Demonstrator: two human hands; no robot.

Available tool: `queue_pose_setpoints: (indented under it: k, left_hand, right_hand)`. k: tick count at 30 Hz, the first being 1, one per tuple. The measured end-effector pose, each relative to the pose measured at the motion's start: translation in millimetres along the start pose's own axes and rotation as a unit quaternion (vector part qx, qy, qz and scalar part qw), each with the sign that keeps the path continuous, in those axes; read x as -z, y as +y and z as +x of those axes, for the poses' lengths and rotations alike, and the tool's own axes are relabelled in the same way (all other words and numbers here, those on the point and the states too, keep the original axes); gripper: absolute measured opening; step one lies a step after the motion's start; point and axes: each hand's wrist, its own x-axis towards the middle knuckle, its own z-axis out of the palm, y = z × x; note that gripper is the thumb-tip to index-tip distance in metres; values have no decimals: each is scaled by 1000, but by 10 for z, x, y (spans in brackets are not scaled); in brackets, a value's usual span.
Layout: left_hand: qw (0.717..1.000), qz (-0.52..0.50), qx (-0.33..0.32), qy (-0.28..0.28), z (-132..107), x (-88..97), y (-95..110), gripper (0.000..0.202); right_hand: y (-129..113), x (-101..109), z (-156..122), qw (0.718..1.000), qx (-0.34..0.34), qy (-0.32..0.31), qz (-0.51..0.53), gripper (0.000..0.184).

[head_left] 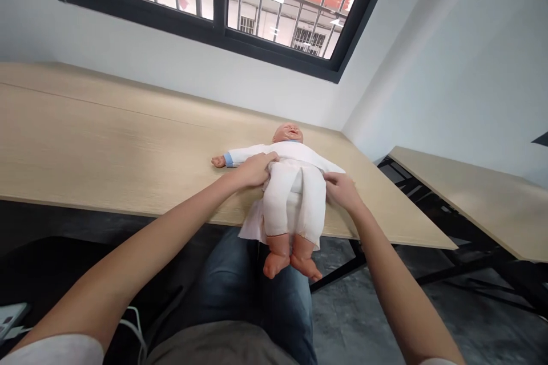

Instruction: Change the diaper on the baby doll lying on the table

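Observation:
A baby doll (293, 182) lies on its back at the front edge of the table, head toward the window. It wears a white top (293, 151) with blue cuffs, and its white cloth legs and bare feet (277, 259) stick out past the edge. White fabric (252, 223) hangs down beneath its legs. At the doll's waist, on the left side of the picture, my left hand (259, 168) is closed on the clothing. My right hand (341, 187) pinches the clothing at the opposite hip. Both sets of fingertips are partly hidden.
The wooden table (107, 142) runs along the wall beneath a barred window (218, 0). To the right, past a gap, stands a second table (471, 194) on black legs. A white cable (137, 328) and a phone-like device (12, 316) are at lower left.

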Motion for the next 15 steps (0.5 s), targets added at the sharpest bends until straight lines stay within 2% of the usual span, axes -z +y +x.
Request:
queue_pose_setpoints:
  k: [2, 3, 4, 6, 8, 9, 12, 15]
  left_hand:
    - [998, 51, -18, 16, -48, 55, 68, 28]
    - [997, 68, -14, 38, -97, 68, 150, 26]
    - [995, 83, -6, 53, -157, 66, 259, 27]
    - [993, 116, 19, 30, -293, 21, 520, 47]
    - [984, 165, 60, -9, -410, -57, 757, 75]
    - [980, 186, 68, -30, -452, -90, 840, 81]
    - [971, 223, 70, -60, -492, -89, 909, 78]
    - [966, 246, 59, -50, -456, 77, 818, 67]
  right_hand:
    - [-67, 78, -216, 993, 3, 107, 56, 22]
    - [-166, 104, -338, 986, 20, 142, 81, 21]
    - [-299, 122, -457, 984, 49, 144, 98, 19]
    - [-611, 129, -654, 985, 124, 76, 97, 17]
    - [-884, 106, -768, 981, 188, -9, 48, 18]
    - [-979, 90, -795, 978, 204, -47, 10, 18]
    - [-1059, 72, -804, 969, 208, -105, -83, 15]
    - [-946, 140, -785, 968, 185, -116, -119, 17]
